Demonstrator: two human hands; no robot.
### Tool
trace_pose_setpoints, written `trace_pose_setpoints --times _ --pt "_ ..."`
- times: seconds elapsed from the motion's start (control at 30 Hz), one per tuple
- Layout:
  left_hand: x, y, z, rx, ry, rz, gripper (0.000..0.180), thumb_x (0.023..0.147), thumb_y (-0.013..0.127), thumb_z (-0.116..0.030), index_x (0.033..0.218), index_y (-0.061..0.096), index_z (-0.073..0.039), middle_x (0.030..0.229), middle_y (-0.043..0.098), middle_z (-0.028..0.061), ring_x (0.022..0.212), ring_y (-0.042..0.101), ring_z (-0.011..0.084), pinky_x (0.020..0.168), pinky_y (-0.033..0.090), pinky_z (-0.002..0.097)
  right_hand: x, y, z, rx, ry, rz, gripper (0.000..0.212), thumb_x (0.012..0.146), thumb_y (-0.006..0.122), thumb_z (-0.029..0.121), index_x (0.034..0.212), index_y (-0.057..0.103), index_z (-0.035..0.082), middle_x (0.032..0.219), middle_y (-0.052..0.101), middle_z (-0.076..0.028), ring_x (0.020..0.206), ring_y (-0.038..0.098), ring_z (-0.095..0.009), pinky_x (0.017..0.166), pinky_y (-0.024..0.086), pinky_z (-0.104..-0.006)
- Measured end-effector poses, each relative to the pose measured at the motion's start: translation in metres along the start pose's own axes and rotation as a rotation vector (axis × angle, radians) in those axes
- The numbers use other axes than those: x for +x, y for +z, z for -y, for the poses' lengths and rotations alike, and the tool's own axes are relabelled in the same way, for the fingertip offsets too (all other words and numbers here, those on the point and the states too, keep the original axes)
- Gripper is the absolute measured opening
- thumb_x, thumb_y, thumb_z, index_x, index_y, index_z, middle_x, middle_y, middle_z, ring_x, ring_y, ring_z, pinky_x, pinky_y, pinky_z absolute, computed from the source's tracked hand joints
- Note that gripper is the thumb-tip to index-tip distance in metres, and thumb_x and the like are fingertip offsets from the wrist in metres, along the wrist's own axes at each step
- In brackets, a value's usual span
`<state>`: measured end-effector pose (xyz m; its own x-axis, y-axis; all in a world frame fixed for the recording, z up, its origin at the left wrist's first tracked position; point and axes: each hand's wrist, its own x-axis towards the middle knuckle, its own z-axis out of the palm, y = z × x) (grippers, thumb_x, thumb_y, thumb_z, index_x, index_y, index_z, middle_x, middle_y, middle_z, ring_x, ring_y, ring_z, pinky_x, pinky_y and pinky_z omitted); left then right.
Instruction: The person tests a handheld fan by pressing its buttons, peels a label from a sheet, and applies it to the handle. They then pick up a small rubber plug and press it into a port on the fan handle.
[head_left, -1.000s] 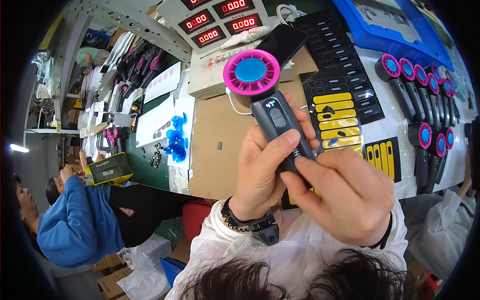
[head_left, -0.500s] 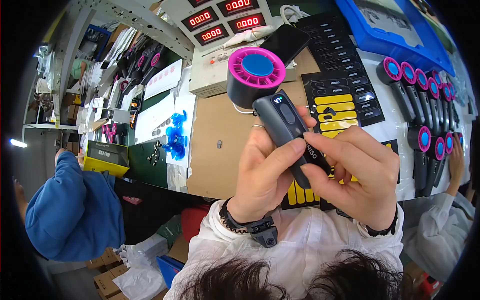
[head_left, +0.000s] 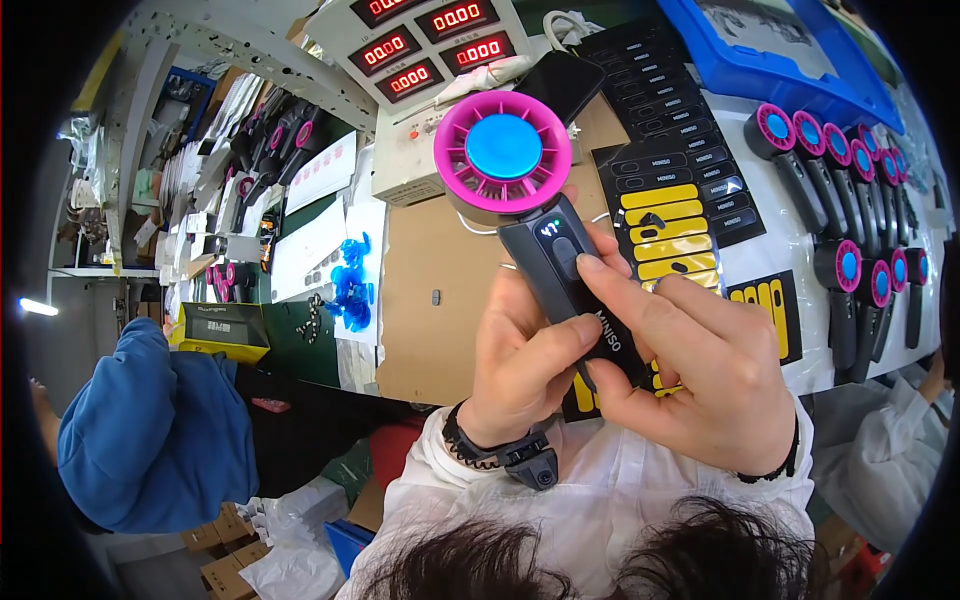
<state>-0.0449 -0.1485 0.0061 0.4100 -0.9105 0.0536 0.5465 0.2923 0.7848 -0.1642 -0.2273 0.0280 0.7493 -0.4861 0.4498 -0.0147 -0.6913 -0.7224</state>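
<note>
My left hand (head_left: pixel 515 350) is wrapped around the dark grey handle of a handheld fan (head_left: pixel 530 258), its thumb lying across the front. The fan's round head has a pink grille (head_left: pixel 455 150) and a blue centre disc (head_left: pixel 503 146), facing up at me. A small lit display (head_left: pixel 551 229) glows on the handle above an oval button. My right hand (head_left: pixel 715 375) is closed about the handle's lower part. Its index fingertip rests beside the button, and its thumb presses near the handle's bottom end. A black label panel with white lettering covers the lower front, partly hidden by fingers.
Several similar fans (head_left: pixel 848 267) lie in rows at right, below a blue tray (head_left: pixel 720 75). Black and yellow label sheets (head_left: pixel 665 222) sit beyond my right hand. A meter box (head_left: pixel 405 150) with red displays stands behind brown cardboard (head_left: pixel 420 340). A person in blue (head_left: pixel 160 430) is at left.
The fan has tilted so its grille faces me more fully. My right index finger has moved up the handle toward the button. A co-worker's hand at far right has left its place beside the fans.
</note>
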Motion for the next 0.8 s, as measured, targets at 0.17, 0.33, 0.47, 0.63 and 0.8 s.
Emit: trace_pose_setpoints --times 0.17,0.33,0.47,0.63,0.8 --pt "-0.0004 -0.0034 0.0004 0.015 -0.015 0.033 0.069 0.070 0.049 0.002 0.133 0.021 0.001 0.115 0.043 0.0129 0.107 0.046 0.0205 0.094 0.037 0.0349 -0.0017 0.0020 -0.0012 -0.054 -0.052 -0.001 0.058 0.058 0.068 0.000 0.115 0.056 0.000 0.062 0.048 -0.005 0.048 0.049 -0.016 0.043 0.041 -0.0274" --pt "0.0000 -0.0011 0.0014 0.020 -0.028 -0.003 0.069 0.069 0.049 0.003 0.133 0.021 0.001 0.115 0.044 0.0129 0.106 0.046 0.0205 0.094 0.037 0.0348 -0.0016 0.0010 -0.0003 -0.089 -0.036 0.024 0.059 0.058 0.067 0.000 0.115 0.055 -0.001 0.063 0.049 -0.006 0.049 0.051 -0.018 0.045 0.042 -0.0288" --pt "0.0000 -0.0023 0.0018 0.026 -0.021 0.000 0.067 0.070 0.049 0.003 0.132 0.023 0.002 0.114 0.044 0.0131 0.106 0.047 0.0205 0.094 0.037 0.0346 -0.0008 0.0008 -0.0019 -0.078 -0.037 0.026 0.058 0.058 0.067 0.000 0.115 0.055 -0.001 0.063 0.048 -0.006 0.049 0.050 -0.017 0.044 0.041 -0.0281" --pt "0.0005 -0.0033 0.0015 0.029 -0.027 0.004 0.066 0.070 0.049 0.002 0.131 0.024 0.003 0.114 0.045 0.0133 0.104 0.048 0.0210 0.094 0.037 0.0343 0.0008 -0.0003 -0.0027 -0.002 -0.015 0.029 0.057 0.058 0.067 -0.001 0.115 0.055 -0.002 0.061 0.047 -0.004 0.047 0.047 -0.014 0.042 0.038 -0.0262" --pt "0.0024 -0.0013 -0.0004 -0.040 -0.051 -0.034 0.069 0.067 0.049 -0.001 0.131 0.024 0.003 0.112 0.047 0.0132 0.102 0.051 0.0215 0.093 0.039 0.0339 0.0021 -0.0015 -0.0041 0.031 0.002 0.043 0.057 0.058 0.066 -0.002 0.114 0.056 0.000 0.057 0.045 0.000 0.044 0.042 -0.007 0.039 0.032 -0.0215"
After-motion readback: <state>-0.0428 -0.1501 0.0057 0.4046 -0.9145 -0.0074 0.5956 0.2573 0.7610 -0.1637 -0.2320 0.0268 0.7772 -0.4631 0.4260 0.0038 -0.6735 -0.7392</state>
